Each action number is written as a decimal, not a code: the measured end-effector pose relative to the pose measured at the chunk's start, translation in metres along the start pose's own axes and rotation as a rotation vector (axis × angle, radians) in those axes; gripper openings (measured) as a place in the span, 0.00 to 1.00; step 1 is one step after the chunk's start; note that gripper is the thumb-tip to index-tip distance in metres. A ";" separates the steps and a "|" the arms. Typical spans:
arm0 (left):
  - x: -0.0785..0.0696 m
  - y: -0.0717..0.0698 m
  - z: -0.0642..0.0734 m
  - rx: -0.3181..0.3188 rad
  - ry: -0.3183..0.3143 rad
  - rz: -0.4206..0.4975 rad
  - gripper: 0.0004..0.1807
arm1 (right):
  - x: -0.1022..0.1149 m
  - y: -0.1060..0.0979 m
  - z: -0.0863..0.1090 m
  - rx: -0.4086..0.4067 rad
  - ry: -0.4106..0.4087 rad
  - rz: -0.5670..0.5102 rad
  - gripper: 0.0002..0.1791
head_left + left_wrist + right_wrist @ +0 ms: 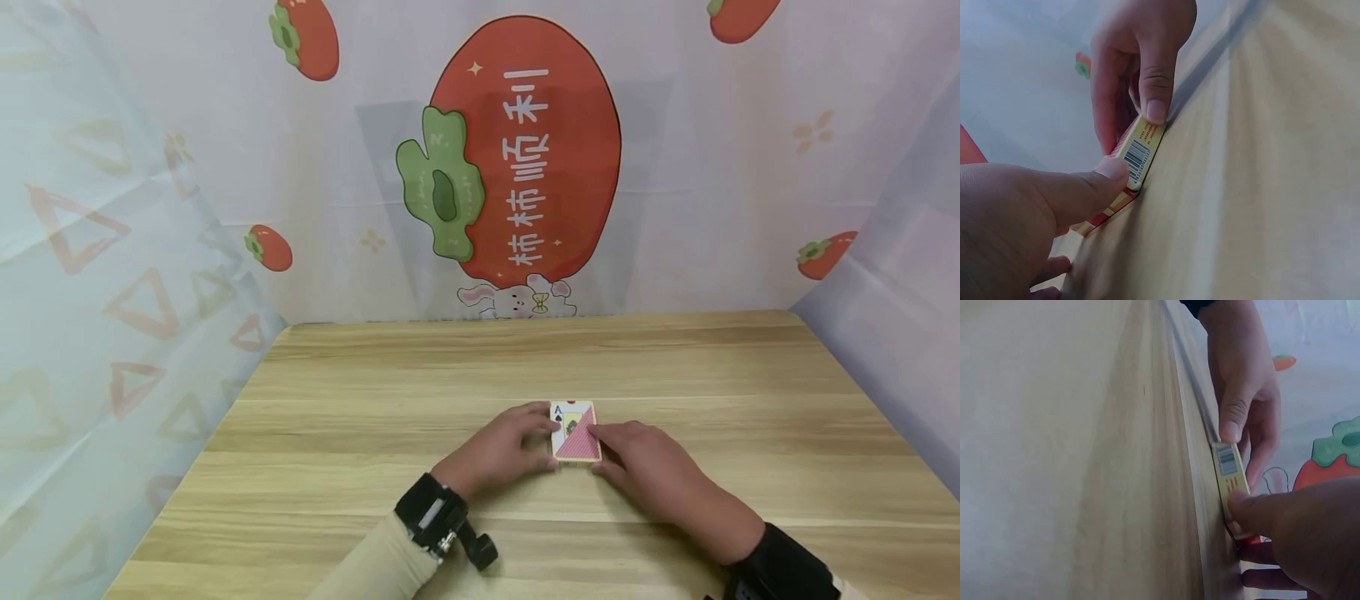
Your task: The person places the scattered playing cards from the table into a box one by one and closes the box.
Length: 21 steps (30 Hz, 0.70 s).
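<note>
A small box of playing cards (pixel 576 446) lies flat on the wooden table, its top showing an ace of spades and a red patterned triangle. My left hand (pixel 504 450) holds its left side, thumb at the near corner and fingers toward the far corner. From the right, my right hand (pixel 651 467) grips the other side, with the index finger on the top face and the thumb at the near right corner. In the left wrist view the yellow near side of the card box (pixel 1138 156) carries a barcode between the two thumbs.
The wood-grain table (pixel 360 383) spreads around both hands. Behind it hangs a white cloth with a large printed persimmon (pixel 577 183), and patterned cloth (pixel 97 333) encloses the sides. A black strap with a camera mount (pixel 438 517) sits on the left wrist.
</note>
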State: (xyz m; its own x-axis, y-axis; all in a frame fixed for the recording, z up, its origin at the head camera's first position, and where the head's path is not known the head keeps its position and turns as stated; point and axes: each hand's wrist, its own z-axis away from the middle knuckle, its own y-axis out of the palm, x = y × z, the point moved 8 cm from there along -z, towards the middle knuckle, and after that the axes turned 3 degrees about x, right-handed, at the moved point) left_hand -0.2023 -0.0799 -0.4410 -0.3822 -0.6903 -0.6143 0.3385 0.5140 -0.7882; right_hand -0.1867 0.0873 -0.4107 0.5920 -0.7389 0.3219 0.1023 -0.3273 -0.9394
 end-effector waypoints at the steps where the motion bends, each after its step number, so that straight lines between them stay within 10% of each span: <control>1: 0.001 -0.001 -0.005 -0.001 -0.002 0.002 0.29 | -0.002 -0.001 -0.002 -0.010 0.009 0.005 0.28; 13: 0.004 -0.008 -0.051 -0.033 -0.049 -0.041 0.25 | -0.026 -0.008 -0.029 -0.092 0.109 0.082 0.18; 21: -0.003 -0.036 -0.037 -0.128 -0.060 -0.056 0.11 | -0.013 -0.021 -0.041 -0.077 0.170 -0.024 0.10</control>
State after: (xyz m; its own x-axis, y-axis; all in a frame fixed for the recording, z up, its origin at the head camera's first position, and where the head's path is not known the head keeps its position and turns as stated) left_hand -0.2450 -0.0770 -0.4122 -0.3438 -0.7468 -0.5693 0.2041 0.5323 -0.8216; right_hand -0.2292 0.0800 -0.3904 0.4456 -0.8171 0.3658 0.0499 -0.3853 -0.9214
